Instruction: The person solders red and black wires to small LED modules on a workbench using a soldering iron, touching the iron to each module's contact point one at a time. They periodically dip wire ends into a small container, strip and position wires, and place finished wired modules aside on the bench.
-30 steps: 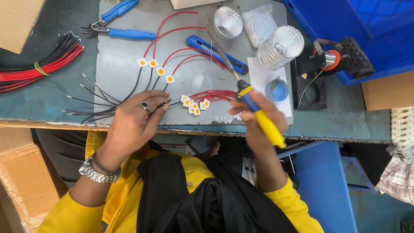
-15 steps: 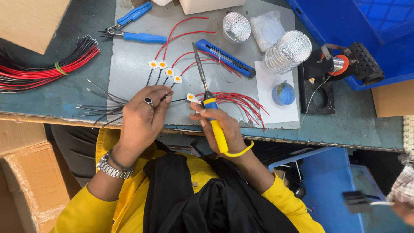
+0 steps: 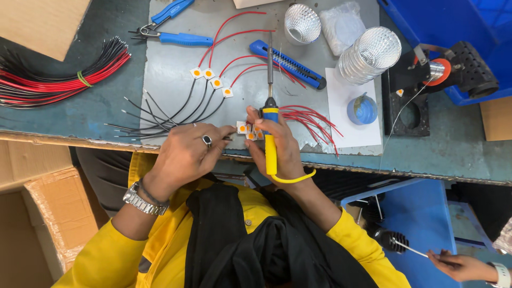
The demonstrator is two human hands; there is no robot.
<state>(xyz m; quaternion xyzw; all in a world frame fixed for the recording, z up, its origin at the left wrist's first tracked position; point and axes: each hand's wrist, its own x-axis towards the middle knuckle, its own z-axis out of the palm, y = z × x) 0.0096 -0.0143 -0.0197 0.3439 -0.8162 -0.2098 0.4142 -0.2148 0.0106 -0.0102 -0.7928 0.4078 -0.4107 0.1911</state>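
- Yellow-handled iron (image 3: 270, 140) sits in the right hand (image 3: 277, 149), grip wrapped round it.
- Left hand (image 3: 186, 157) pinches a chip (image 3: 242, 128) on the bench (image 3: 80, 114).

Bare grey mat (image 3: 176, 56) open ahead of left hand (image 3: 184, 157), blue knife (image 3: 288, 64) and red wires (image 3: 309, 120) crowding the right hand (image 3: 277, 149), reflector cups (image 3: 368, 56) beyond

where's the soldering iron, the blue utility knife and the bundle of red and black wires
soldering iron (image 3: 271, 143), head view, on its yellow handle in the right hand
blue utility knife (image 3: 288, 64), head view, on the middle of its body
bundle of red and black wires (image 3: 53, 82), head view, on the wires near the green tie
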